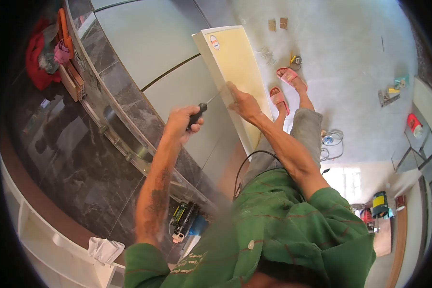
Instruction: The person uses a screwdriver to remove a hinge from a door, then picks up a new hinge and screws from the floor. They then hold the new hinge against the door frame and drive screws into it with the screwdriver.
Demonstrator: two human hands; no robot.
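My left hand [183, 124] is wrapped round the black handle of a screwdriver [195, 117]. Its thin shaft points up and right, with the tip close to the fingers of my right hand [246, 106]. Those fingers bend over the left edge of a long cream panel [235, 55], which has white edges and a round sticker near its far end. Whether a screw sits at the screwdriver tip is too small to tell. The panel stands at a tilt between my legs and the grey cabinet fronts.
A dark stone counter [81, 158] runs along the left, with a tissue pack [105, 249] nearby. On the pale floor lie a tape measure [296, 59], coiled cable [335, 144], a red bottle [414, 124] and small hardware pieces [388, 98]. Pink slippers [287, 76] are on my feet.
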